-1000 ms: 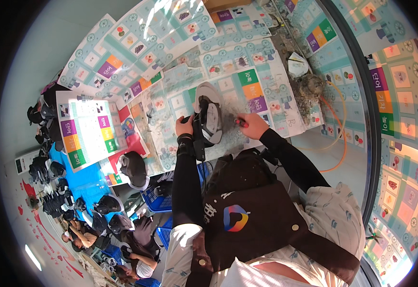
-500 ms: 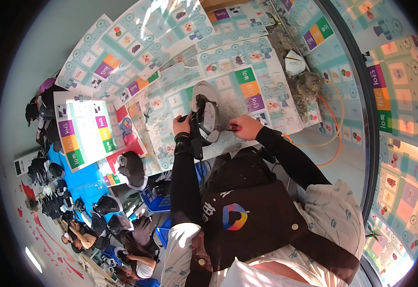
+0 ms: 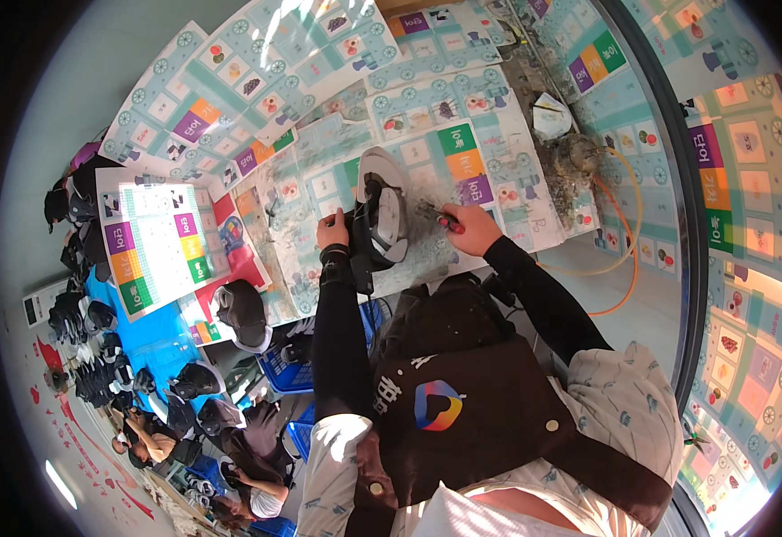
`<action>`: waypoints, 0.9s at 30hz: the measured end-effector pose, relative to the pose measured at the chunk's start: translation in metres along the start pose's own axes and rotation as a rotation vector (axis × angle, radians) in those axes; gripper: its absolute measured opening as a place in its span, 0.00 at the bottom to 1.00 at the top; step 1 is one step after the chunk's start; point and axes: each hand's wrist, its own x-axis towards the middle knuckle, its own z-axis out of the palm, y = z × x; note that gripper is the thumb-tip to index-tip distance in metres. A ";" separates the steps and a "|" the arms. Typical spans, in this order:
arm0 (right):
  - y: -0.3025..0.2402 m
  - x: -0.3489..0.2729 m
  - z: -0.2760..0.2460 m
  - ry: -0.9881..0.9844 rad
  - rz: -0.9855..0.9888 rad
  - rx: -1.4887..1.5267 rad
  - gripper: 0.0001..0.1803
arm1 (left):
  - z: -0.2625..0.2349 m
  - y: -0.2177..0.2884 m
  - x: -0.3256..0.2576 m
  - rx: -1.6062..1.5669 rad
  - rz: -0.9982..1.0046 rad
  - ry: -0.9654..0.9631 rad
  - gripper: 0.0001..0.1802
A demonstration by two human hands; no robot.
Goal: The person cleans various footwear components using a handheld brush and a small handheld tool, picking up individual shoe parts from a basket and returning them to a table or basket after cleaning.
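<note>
A grey-and-black shoe (image 3: pixel 389 219) with a pale sole edge lies on the workbench (image 3: pixel 418 161), its rounded end pointing away from me. My left hand (image 3: pixel 333 233) is at its left side, fingers bent together at the dark upper edge; the fingertips are partly hidden. To the shoe's right, my right hand (image 3: pixel 473 231) is wrapped round a red-handled hand tool (image 3: pixel 452 223). The tool's dark metal head, shaped somewhat like pliers, points toward the shoe and stands apart from it. A dark strap or cord hangs from the shoe's near end.
Printed sheets cover the bench. Another dark shoe (image 3: pixel 240 313) sits at its near-left corner, above blue crates (image 3: pixel 283 371). An orange hose (image 3: pixel 632 268) curves down at right, beside a dusty fixture (image 3: pixel 579 154). People and many shoes are at lower left.
My left hand has shifted slightly left. My right hand has moved a little to the right and drawn the tool away from the shoe. The shoe stays nearly in place.
</note>
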 end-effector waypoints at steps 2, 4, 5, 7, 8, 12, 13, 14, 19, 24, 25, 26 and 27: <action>0.001 -0.002 -0.001 0.026 0.000 -0.021 0.13 | 0.003 -0.011 0.011 0.069 -0.032 -0.034 0.30; 0.000 -0.008 0.004 -0.136 -0.041 -0.064 0.13 | 0.003 -0.029 0.026 0.135 -0.069 -0.059 0.27; 0.000 -0.010 0.006 -0.220 -0.039 -0.069 0.13 | 0.003 -0.037 0.036 0.412 0.081 -0.215 0.23; -0.005 -0.014 0.009 -0.257 -0.059 -0.008 0.14 | 0.002 -0.066 0.047 0.614 0.445 -0.324 0.22; -0.005 -0.015 0.009 -0.284 -0.064 0.047 0.15 | 0.002 -0.064 0.049 0.612 0.451 -0.330 0.22; -0.018 -0.014 -0.010 -0.210 0.193 0.196 0.18 | -0.019 -0.006 0.031 0.215 0.257 -0.481 0.22; -0.007 -0.014 -0.010 -0.085 0.173 0.219 0.18 | -0.019 0.023 0.018 -0.077 0.071 -0.467 0.22; -0.008 -0.012 -0.009 0.010 0.126 0.241 0.19 | -0.031 0.051 0.002 -0.656 -0.366 -0.344 0.19; -0.027 0.004 0.001 -0.074 -0.051 0.155 0.18 | -0.034 0.011 0.025 -1.017 -0.361 -0.396 0.16; -0.017 0.010 0.012 0.009 0.019 0.038 0.17 | -0.021 0.015 0.013 -0.954 -0.270 -0.384 0.14; -0.015 0.010 0.012 0.006 0.017 0.042 0.17 | -0.023 0.008 0.012 -0.951 -0.271 -0.380 0.14; -0.012 0.012 0.010 -0.100 -0.026 0.023 0.18 | -0.024 0.006 0.013 -0.949 -0.265 -0.405 0.14; -0.010 0.013 0.008 -0.207 -0.071 0.002 0.19 | -0.025 0.003 0.013 -0.948 -0.259 -0.429 0.14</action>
